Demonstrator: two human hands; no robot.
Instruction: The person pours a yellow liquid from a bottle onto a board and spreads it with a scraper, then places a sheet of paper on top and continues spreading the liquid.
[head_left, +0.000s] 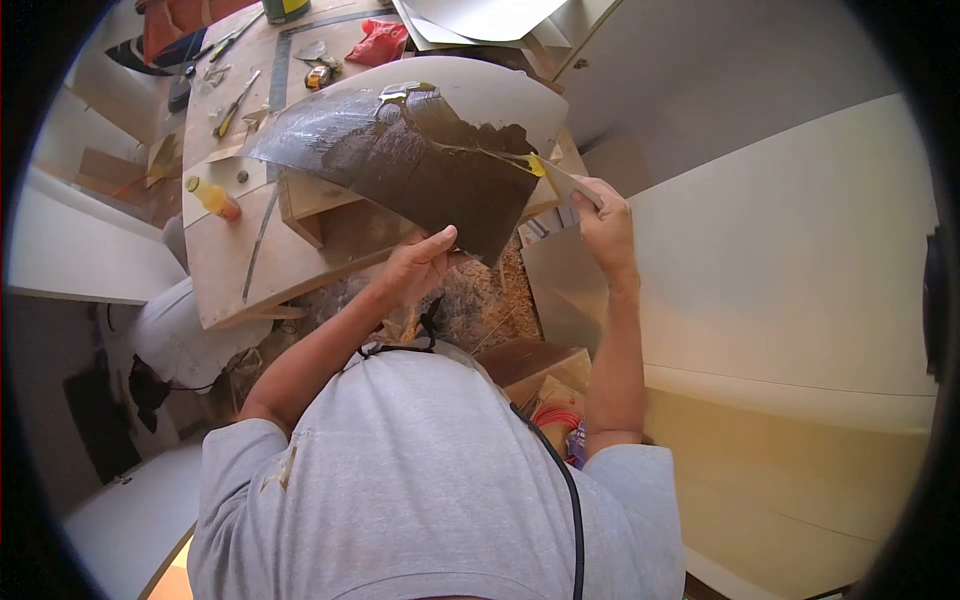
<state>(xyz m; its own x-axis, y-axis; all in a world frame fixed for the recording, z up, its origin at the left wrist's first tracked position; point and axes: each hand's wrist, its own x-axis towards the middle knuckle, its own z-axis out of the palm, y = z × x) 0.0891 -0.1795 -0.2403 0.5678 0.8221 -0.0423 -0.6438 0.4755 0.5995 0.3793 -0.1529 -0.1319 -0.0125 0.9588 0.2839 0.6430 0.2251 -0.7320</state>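
Workshop, woodworking type: a wooden workbench (225, 268) w/ a framing sq. (281, 80), tape meas. (318, 76) & yellow-handled tool (222, 127) on top. Scattered below are what's prob. wood shavings (517, 300), tho partly blocked from view. Lg. pale panel (760, 250) at R.

Left hand (425, 262) + right hand (607, 228): two total, mid-frame
Flat spreader (574, 184): just one
Smeared panel (470, 190): one, center
Orangey bottle (213, 199): one, left side
Tape measure (319, 75): only one, upper left
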